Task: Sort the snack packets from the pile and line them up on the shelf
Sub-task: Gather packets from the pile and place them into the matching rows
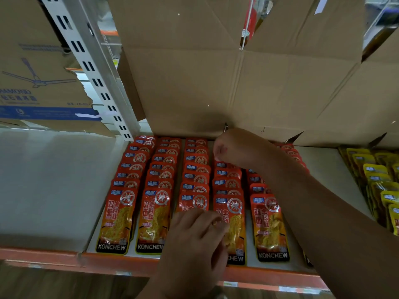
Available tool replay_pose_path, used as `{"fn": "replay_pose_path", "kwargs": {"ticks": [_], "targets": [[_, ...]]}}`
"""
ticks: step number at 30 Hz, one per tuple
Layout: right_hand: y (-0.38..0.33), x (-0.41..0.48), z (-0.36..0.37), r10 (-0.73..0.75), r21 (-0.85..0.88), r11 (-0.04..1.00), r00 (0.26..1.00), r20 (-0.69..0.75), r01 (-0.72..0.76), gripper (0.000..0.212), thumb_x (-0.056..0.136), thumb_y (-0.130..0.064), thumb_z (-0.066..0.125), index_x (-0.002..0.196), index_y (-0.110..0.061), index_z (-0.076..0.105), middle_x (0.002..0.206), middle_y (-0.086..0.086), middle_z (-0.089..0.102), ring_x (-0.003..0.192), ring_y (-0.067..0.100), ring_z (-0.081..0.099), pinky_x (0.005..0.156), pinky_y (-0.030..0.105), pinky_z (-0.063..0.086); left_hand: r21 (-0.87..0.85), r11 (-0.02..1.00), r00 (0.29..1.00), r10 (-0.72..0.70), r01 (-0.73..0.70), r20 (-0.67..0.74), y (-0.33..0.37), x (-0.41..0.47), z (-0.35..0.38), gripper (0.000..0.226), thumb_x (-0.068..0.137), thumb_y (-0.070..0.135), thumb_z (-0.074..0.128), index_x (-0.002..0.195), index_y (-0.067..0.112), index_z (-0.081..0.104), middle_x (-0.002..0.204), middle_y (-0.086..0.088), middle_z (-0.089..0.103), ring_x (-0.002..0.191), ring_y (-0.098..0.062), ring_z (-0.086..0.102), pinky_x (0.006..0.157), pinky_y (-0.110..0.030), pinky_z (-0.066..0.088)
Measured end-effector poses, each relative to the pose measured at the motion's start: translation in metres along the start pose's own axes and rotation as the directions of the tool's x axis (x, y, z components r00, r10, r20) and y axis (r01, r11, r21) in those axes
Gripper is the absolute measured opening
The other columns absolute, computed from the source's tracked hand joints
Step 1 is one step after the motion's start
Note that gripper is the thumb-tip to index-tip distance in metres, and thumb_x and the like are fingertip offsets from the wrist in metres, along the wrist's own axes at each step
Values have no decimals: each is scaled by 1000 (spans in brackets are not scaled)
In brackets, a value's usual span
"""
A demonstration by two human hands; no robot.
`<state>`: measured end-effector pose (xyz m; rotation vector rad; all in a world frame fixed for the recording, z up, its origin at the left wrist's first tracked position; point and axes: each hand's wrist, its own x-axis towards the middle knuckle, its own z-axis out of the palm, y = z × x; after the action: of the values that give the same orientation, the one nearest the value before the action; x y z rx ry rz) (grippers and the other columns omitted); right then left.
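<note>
Red snack packets [117, 221] lie in several overlapping rows running front to back on the white shelf [323, 169]. My left hand [194, 240] rests at the front, fingers lying over the third row's front packet [193, 201] and touching the fourth row's front packet [236, 212]. My right hand [233, 147] reaches to the back of the fourth row, just under the cardboard box; its fingers curl downward and are hidden, so whether it holds a packet is unclear. My right forearm covers part of the fifth row [269, 223].
An open cardboard box [216, 83] stands at the back of the shelf, flaps up. Yellow packets [375, 175] lie in rows at the right. A slotted white upright [95, 67] and a fan carton [38, 72] are at the left. An orange shelf edge [108, 262] runs along the front.
</note>
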<state>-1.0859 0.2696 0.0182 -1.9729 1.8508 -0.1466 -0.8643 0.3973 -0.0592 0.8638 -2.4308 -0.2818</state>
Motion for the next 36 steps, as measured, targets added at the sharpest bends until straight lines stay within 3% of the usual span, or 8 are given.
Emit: {"fn": "replay_pose_path", "kwargs": {"ticks": [4, 8, 15, 26, 32, 36], "targets": [[-14, 6, 2, -16, -96, 995, 995, 95, 25, 14, 95, -25, 66, 93, -18, 78, 90, -3, 72, 82, 11, 65, 79, 30, 52, 41, 998, 999, -54, 54, 3, -6, -2, -5, 30, 80, 36, 68, 107, 24, 73, 115, 10, 67, 110, -14, 57, 94, -36, 42], [-22, 9, 5, -2, -93, 996, 992, 127, 14, 16, 96, -30, 67, 101, -19, 78, 95, -4, 72, 83, 9, 64, 77, 26, 48, 34, 994, 995, -100, 100, -10, -3, -2, -7, 28, 83, 37, 65, 106, 24, 74, 112, 9, 68, 108, -14, 59, 92, -37, 46], [-29, 13, 8, 4, -125, 992, 993, 115, 10, 17, 97, -20, 63, 103, -13, 77, 105, 2, 73, 94, 16, 67, 88, 33, 55, 24, 993, 993, -114, 114, 14, -17, -12, -11, 24, 84, 31, 65, 104, 20, 75, 112, 7, 68, 109, -14, 57, 90, -36, 52], [-32, 15, 12, 9, -106, 994, 995, 102, 1, 16, 97, -19, 63, 102, -13, 77, 102, 1, 73, 92, 15, 67, 85, 28, 52, -9, 994, 994, -111, 111, 12, -18, -13, -10, 22, 88, 29, 66, 105, 18, 75, 109, 7, 67, 107, -14, 56, 90, -32, 51], [-8, 3, -5, 45, 14, 999, 999, 1, -45, 17, 96, -23, 62, 84, -31, 71, 91, -10, 69, 84, 7, 62, 73, 29, 45, 13, 995, 995, -98, 99, -13, -16, -12, -9, 25, 84, 33, 67, 105, 21, 74, 111, 7, 68, 109, -14, 56, 92, -34, 47], [22, -3, -18, 108, 9, 994, 990, -92, -108, 13, 96, -19, 62, 94, -22, 75, 94, -3, 72, 87, 14, 65, 73, 29, 45, 11, 999, 1000, -30, 30, -1, -3, -4, -5, 30, 81, 37, 67, 109, 24, 72, 114, 8, 66, 111, -15, 55, 96, -34, 41]]}}
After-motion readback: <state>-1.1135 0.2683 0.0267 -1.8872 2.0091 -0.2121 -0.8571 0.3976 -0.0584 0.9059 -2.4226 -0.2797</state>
